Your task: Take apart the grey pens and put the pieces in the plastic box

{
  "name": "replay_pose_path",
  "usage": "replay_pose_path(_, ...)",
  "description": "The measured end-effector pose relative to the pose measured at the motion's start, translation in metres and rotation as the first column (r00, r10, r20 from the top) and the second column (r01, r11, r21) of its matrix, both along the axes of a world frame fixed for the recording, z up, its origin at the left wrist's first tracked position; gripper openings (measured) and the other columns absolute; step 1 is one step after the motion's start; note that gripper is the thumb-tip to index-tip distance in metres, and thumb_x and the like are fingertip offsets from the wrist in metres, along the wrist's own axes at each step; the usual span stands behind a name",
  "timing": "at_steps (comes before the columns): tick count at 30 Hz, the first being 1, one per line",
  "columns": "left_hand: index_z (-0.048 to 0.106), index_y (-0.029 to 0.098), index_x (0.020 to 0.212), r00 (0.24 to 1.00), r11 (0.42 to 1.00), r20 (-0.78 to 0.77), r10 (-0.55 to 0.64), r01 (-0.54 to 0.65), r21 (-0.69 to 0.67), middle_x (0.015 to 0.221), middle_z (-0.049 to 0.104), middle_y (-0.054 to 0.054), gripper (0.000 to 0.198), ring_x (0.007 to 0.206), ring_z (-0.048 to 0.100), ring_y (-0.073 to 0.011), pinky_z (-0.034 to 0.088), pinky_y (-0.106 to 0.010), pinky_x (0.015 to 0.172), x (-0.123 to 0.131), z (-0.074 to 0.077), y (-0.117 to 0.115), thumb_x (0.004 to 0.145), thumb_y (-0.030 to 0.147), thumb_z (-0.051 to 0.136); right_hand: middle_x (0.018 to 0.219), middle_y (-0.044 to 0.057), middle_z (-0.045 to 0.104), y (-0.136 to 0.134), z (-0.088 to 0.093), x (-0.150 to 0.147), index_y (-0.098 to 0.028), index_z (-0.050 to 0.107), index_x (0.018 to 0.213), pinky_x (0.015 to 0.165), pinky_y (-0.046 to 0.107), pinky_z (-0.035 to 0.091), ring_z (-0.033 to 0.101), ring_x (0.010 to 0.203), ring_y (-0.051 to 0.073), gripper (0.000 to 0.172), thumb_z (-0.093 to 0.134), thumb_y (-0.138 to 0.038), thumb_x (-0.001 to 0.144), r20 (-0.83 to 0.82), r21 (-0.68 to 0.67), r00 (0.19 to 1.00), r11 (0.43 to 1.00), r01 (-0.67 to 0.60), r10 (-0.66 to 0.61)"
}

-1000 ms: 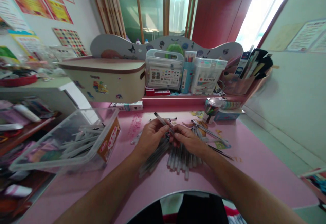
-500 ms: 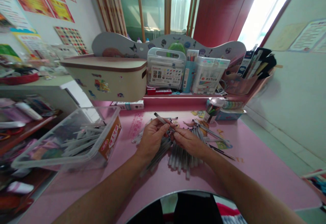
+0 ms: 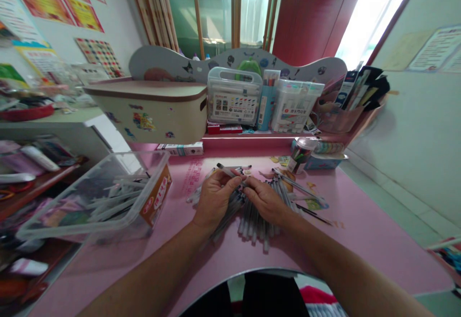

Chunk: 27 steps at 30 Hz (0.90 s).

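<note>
Over the middle of the pink desk (image 3: 360, 254), my left hand (image 3: 215, 197) is closed around a pen (image 3: 225, 170) with a clear barrel and a dark end pointing up and left. The fingertips of my right hand (image 3: 264, 200) pinch the same pen at its other end, close against my left thumb. Beneath and between both hands lie many similar clear pens (image 3: 255, 228), fanned out with dark ends away from me. More pens (image 3: 284, 187) lie just right of my right hand. My fingers hide the pen's lower end.
At left stands a clear plastic bin (image 3: 108, 228) holding several pens (image 3: 117, 197) and wrapped items. A cream lidded box (image 3: 151, 115), marker cases (image 3: 234, 97) and a pen holder (image 3: 340, 115) line the shelf. A jar (image 3: 301, 156) stands at the back right.
The pen's upper end has dipped slightly, and my right hand has shifted a little to the left. Both hands keep their hold on it.
</note>
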State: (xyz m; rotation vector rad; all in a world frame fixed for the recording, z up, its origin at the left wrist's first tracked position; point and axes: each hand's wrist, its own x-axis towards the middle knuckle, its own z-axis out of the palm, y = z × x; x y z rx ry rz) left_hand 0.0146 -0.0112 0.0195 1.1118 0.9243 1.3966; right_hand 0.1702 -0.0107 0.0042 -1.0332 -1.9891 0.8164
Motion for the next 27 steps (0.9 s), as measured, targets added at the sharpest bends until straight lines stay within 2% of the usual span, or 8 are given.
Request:
replay_pose_path(4, 0.068, 0.017, 0.081, 1.000, 1.000, -0.030, 0.001, -0.001, -0.001, 0.083, 0.073, -0.004, 0.019, 0.079, 0.067, -0.0169, 0.052, -0.030, 0.077, -0.002, -0.001, 0.002, 0.070, 0.028, 0.078, 0.093, 0.006, 0.062, 0.001, -0.004, 0.000, -0.019, 0.061, 0.094, 0.083, 0.034, 0.040, 0.054, 0.088, 0.020, 0.020, 0.042, -0.025, 0.096, 0.006, 0.010, 1.000, 1.000, 0.018, -0.018)
replay_pose_path(8, 0.066, 0.017, 0.084, 0.997, 0.997, 0.018, -0.071, 0.071, -0.009, 0.084, 0.073, -0.004, 0.016, 0.077, 0.067, -0.0159, 0.053, -0.029, 0.074, -0.004, 0.000, 0.002, 0.074, 0.026, 0.075, 0.085, 0.004, 0.058, 0.002, -0.010, 0.001, -0.018, 0.061, 0.088, 0.074, 0.031, 0.041, 0.053, 0.081, 0.017, 0.024, 0.045, -0.035, 0.095, -0.214, -0.193, 0.976, 0.977, -0.089, 0.047)
replay_pose_path(10, 0.066, 0.018, 0.085, 0.991, 0.992, 0.048, -0.124, 0.125, -0.020, 0.085, 0.072, -0.004, 0.016, 0.074, 0.067, -0.0159, 0.053, -0.029, 0.071, -0.005, 0.001, 0.002, 0.075, 0.026, 0.074, 0.078, 0.002, 0.054, 0.001, -0.012, 0.001, -0.018, 0.061, 0.087, 0.062, 0.026, 0.039, 0.049, 0.068, 0.013, 0.026, 0.052, -0.042, 0.092, -0.378, -0.343, 0.925, 0.921, -0.184, 0.044)
replay_pose_path(14, 0.066, 0.018, 0.085, 0.972, 0.974, 0.063, -0.225, 0.226, -0.008, 0.081, 0.071, -0.002, 0.013, 0.068, 0.066, -0.0143, 0.053, -0.029, 0.068, -0.008, 0.002, 0.004, 0.077, 0.025, 0.073, 0.056, -0.006, 0.036, -0.003, -0.007, 0.002, -0.017, 0.060, 0.081, 0.040, 0.020, 0.018, 0.027, 0.044, 0.006, 0.034, 0.063, -0.051, 0.082, -0.545, -0.573, 0.838, 0.739, -0.354, -0.020)
replay_pose_path(18, 0.067, 0.019, 0.085, 0.964, 0.965, 0.046, -0.262, 0.262, 0.005, 0.082, 0.071, -0.003, 0.010, 0.073, 0.066, -0.0145, 0.052, -0.027, 0.072, -0.011, 0.002, 0.004, 0.078, 0.023, 0.072, 0.048, -0.010, 0.031, -0.005, -0.001, 0.005, -0.017, 0.056, 0.079, 0.036, 0.019, 0.011, 0.019, 0.038, 0.005, 0.036, 0.067, -0.051, 0.078, -0.607, -0.656, 0.794, 0.592, -0.468, -0.044)
replay_pose_path(23, 0.068, 0.018, 0.084, 0.945, 0.945, 0.021, -0.325, 0.324, 0.047, 0.084, 0.072, -0.004, 0.007, 0.075, 0.066, -0.0154, 0.052, -0.028, 0.074, -0.013, 0.004, 0.001, 0.080, 0.023, 0.070, 0.048, -0.011, 0.030, -0.004, -0.001, 0.011, -0.019, 0.050, 0.079, 0.034, 0.017, 0.012, 0.013, 0.037, 0.004, 0.032, 0.061, -0.049, 0.082, -0.676, -0.660, 0.736, 0.423, -0.621, 0.027)
replay_pose_path(25, 0.069, 0.017, 0.083, 0.942, 0.941, 0.007, -0.335, 0.334, 0.061, 0.083, 0.072, -0.005, 0.007, 0.075, 0.066, -0.0158, 0.052, -0.028, 0.074, -0.013, 0.006, 0.001, 0.079, 0.023, 0.070, 0.047, -0.012, 0.029, -0.003, -0.002, 0.012, -0.020, 0.048, 0.077, 0.034, 0.017, 0.012, 0.012, 0.037, 0.004, 0.034, 0.060, -0.051, 0.083, -0.683, -0.659, 0.728, 0.386, -0.646, 0.053)
replay_pose_path(27, 0.069, 0.017, 0.083, 0.952, 0.951, 0.002, -0.307, 0.306, 0.041, 0.081, 0.072, -0.004, 0.008, 0.074, 0.066, -0.0158, 0.052, -0.028, 0.073, -0.012, 0.006, 0.001, 0.077, 0.023, 0.071, 0.047, -0.012, 0.027, -0.002, -0.004, 0.010, -0.020, 0.047, 0.077, 0.034, 0.017, 0.011, 0.011, 0.038, 0.005, 0.034, 0.061, -0.051, 0.081, -0.681, -0.653, 0.731, 0.413, -0.634, 0.046)
